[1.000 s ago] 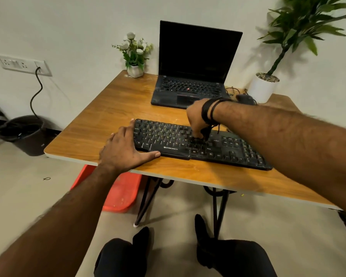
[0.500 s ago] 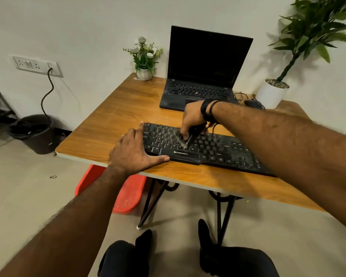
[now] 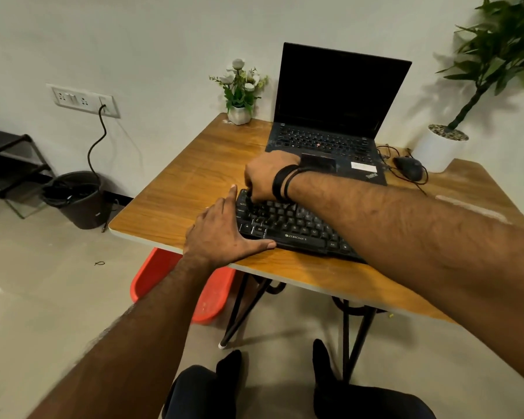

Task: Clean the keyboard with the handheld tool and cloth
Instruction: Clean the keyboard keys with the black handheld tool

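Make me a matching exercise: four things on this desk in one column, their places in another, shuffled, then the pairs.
1. laptop
2. mouse
3. small flower pot
4. left hand

A. far left corner of the table
B. flat on the keyboard's left end
C. directly behind the keyboard, lid open
D. beside the big white planter

Pairs: 1-C, 2-D, 3-A, 4-B

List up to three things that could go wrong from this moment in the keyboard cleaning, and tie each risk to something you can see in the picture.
1. The keyboard lies close to the table front edge; if the left hand bracing its left end lets go, brushing strokes might push it off.
2. The right hand works with its wrist just in front of the open laptop and could bump it.
3. The tool is mostly hidden under the right hand, so hard pressure might pop keys.
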